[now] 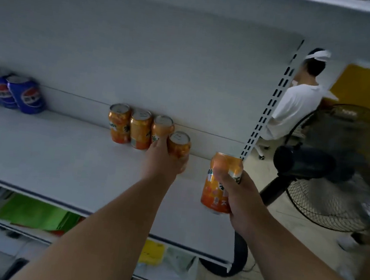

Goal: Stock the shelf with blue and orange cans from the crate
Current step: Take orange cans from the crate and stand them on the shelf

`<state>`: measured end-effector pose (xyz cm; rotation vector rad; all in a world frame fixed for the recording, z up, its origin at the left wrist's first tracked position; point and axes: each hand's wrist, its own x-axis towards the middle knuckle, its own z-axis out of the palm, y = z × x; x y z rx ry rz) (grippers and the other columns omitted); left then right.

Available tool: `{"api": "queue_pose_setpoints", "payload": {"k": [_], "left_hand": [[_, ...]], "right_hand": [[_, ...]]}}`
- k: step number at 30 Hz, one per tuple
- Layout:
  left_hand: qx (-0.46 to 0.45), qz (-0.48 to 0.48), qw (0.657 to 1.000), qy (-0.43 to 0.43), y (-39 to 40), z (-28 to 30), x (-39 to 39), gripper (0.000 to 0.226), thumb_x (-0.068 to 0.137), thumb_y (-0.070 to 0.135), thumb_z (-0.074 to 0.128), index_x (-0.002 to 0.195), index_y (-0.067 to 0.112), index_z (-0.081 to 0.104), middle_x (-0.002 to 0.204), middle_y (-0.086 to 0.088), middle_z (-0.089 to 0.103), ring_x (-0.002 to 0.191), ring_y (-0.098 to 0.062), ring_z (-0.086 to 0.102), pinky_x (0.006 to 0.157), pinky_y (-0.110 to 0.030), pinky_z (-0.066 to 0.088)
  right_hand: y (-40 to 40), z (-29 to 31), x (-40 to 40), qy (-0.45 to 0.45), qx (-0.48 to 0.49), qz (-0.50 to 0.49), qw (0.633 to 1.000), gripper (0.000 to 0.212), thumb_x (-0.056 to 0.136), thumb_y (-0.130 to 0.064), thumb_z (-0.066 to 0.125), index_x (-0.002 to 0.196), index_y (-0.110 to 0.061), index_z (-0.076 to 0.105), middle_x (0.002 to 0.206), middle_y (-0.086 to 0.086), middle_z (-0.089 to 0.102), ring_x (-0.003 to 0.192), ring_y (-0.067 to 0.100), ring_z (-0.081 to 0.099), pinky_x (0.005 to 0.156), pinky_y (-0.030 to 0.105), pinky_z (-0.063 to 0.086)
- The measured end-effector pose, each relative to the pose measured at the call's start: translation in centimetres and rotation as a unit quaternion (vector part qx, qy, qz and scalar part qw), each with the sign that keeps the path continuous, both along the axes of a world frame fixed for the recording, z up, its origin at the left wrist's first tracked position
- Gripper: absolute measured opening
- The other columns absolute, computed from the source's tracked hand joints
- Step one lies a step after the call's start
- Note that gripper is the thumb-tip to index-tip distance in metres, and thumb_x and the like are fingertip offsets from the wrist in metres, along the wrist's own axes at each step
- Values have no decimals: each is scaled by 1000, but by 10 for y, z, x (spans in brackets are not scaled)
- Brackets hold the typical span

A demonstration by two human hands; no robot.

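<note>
A white shelf [64, 162] runs across the view. At its back stand three orange cans [135, 128] in a row. My left hand [164, 160] grips a fourth orange can [179, 143], upright on the shelf at the right end of that row. My right hand [240, 190] holds another orange can [219, 183] in the air near the shelf's right end, in front of the row. Three blue cans [14, 94] stand together at the far left of the shelf. The crate is out of sight.
A slotted upright [271, 103] ends the shelf on the right. Beyond it stand a black pedestal fan [335, 167] and a person in a white shirt [296, 105]. Lower shelves hold green [34, 213] and yellow [151, 251] packets.
</note>
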<state>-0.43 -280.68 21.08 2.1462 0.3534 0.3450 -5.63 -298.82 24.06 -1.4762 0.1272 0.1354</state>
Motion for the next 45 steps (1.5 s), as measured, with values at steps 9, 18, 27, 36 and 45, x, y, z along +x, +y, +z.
{"api": "queue_pose_setpoints", "payload": {"k": [9, 18, 27, 36, 45], "left_hand": [[-46, 104, 993, 38, -18, -23, -4, 65, 75, 41, 81, 123, 18, 45, 125, -5, 57, 112, -32, 59, 89, -52, 54], [-36, 27, 999, 25, -17, -36, 9, 21, 86, 25, 70, 99, 23, 53, 95, 4, 60, 91, -20, 61, 68, -32, 51], [177, -189, 964, 65, 11, -31, -27, 50, 91, 40, 63, 137, 27, 50, 145, 4, 48, 134, -19, 42, 110, -32, 32], [369, -291, 878, 91, 6, -45, -35, 97, 85, 81, 30, 159, 25, 3, 167, 3, -4, 153, -15, -6, 121, -34, -8], [375, -279, 880, 76, 6, -51, -33, 98, 83, 82, 33, 159, 26, 6, 167, 5, 2, 152, -14, -1, 121, -34, -3]], "right_hand": [[14, -13, 15, -3, -8, -37, 999, 33, 78, -29, 79, 107, -28, 64, 106, 3, 71, 96, 20, 70, 83, 44, 57], [13, -21, 21, -16, -40, -38, 998, 48, 62, -45, 81, 105, -30, 67, 99, -3, 74, 94, 16, 72, 85, 44, 57], [15, -28, 32, -50, -139, -46, 988, 43, 64, -37, 87, 102, -32, 66, 96, -6, 73, 91, 10, 69, 85, 38, 56], [27, -34, 71, -81, -244, -83, 963, 47, 62, -38, 90, 97, -34, 60, 98, -11, 69, 91, 8, 65, 87, 38, 56], [30, -56, 92, -79, -428, -83, 896, 73, 63, -42, 88, 123, -16, 54, 117, 5, 57, 107, 25, 60, 92, 41, 52]]}}
